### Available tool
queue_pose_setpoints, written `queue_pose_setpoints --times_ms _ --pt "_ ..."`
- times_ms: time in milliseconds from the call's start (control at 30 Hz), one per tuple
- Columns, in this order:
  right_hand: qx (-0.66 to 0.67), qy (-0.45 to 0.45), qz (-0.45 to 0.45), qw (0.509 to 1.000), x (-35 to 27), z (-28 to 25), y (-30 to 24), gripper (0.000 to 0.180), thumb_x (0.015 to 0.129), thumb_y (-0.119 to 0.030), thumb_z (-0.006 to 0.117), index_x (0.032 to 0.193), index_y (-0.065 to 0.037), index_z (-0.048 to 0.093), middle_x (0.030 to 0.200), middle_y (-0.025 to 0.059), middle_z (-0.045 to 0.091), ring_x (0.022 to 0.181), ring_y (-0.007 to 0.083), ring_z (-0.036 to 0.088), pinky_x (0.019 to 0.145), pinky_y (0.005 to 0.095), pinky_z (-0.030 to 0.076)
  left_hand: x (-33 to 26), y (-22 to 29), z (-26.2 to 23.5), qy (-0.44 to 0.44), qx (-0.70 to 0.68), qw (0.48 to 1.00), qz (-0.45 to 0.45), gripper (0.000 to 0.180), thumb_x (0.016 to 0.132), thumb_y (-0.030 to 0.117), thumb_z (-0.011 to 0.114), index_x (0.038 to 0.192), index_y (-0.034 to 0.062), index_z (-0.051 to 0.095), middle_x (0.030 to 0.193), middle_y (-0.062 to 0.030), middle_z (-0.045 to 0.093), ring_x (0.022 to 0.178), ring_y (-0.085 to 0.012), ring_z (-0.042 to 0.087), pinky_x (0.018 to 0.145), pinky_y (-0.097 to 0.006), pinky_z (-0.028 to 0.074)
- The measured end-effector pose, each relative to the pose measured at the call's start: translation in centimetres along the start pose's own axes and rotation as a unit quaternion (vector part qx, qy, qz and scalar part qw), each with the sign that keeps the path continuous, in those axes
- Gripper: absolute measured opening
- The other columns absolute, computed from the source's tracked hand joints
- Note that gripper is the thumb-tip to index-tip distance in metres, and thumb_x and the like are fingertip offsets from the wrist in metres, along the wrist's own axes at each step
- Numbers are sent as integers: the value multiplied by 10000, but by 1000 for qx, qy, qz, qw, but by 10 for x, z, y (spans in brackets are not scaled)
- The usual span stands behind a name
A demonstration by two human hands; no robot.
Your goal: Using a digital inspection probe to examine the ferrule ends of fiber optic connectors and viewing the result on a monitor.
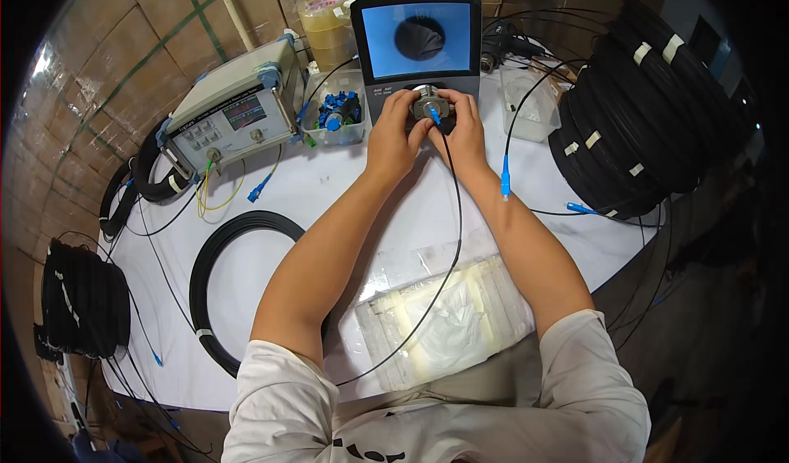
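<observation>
Both hands meet at the front of a grey inspection device with a blue screen [421, 39] showing a dark round shape. My left hand [393, 130] cups the left side of its silver round port [428, 101]. My right hand [463, 126] pinches a blue connector [434, 116] of a thin black cable [452, 216] at that port. The cable runs down between my forearms toward the table's near edge.
A grey test instrument [234, 118] stands at the left, with a clear box of blue caps [339, 111] beside it. A black cable coil [238, 282] lies front left, large stacked coils [641, 109] right. A clear bag of white wipes [448, 323] lies near me. A second blue connector [505, 175] dangles right.
</observation>
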State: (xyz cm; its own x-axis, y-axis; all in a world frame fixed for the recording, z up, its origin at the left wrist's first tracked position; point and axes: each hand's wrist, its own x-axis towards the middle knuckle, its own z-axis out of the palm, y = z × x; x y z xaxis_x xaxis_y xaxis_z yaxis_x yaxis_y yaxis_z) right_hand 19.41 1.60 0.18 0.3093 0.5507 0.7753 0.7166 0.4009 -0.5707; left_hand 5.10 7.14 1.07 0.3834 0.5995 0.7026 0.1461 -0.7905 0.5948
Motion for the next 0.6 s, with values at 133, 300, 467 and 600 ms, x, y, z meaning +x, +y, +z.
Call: queue_pose_setpoints --times_ms 133,300,467,600 --pt "9 -1 16 1000 -2 0 3 556 797 -73 863 1286 -62 598 1213 183 623 1099 417 661 913 448 569 0 2 -1 -11 -12 1000 -5 508 935 104 775 1392 38 564 1410 -123 591 994 -291 725 865 -372 587" --pt "16 -3 21 1000 -5 2 7 576 795 -62 862 1299 -58 585 1230 181 627 1103 407 662 914 442 569 0 0 -2 -14 -20 1000 -2 517 938 102 773 1407 37 565 1429 -116 591 967 -277 723 859 -363 583" --pt "50 -10 49 998 -8 3 13 598 787 -38 862 1310 -50 574 1236 165 633 1055 358 674 905 424 568 1 2 -2 -26 -22 999 -17 525 942 100 768 1422 39 564 1444 -121 596 969 -283 723 854 -366 583" --pt "50 -18 63 997 -9 5 12 610 781 -14 850 1321 -53 568 1216 148 639 978 298 671 876 401 566 1 -1 -4 -16 -27 1000 4 522 946 102 766 1423 41 564 1451 -124 595 989 -298 727 863 -366 585"
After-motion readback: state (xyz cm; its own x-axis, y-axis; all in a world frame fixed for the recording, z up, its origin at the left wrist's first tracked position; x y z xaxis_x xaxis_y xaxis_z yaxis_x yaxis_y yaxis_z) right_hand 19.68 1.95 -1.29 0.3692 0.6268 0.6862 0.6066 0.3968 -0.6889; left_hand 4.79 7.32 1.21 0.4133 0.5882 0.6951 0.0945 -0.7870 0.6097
